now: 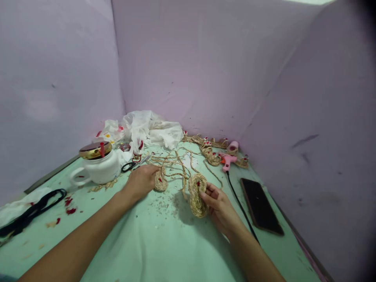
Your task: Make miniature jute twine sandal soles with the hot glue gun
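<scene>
Braided oval [196, 200], red mark near its upper end, stood tilted in the right hand [219, 201], apparently clear of the tabletop [164, 243], a shadow at its seven o'clock. Right hand closed part-way: thumb on the near face, fingers behind the rim. Taking that oval as dial centre, a second oval [160, 185] lay at nine to ten o'clock, the left hand [142, 180] at its edge, fingers curled; could not tell whether they gripped it or only touched. Loose braided cords [183, 172] tangled at eleven to twelve. Pink glue gun [229, 161] at one to two, black cable [238, 202] running down past the right wrist.

Risks, my judgement: a cord snagging on either oval could have dragged it askew; a one-sided pinch could have bent or loosened the coil; a forearm catching the cable could have pulled the gun over.
</scene>
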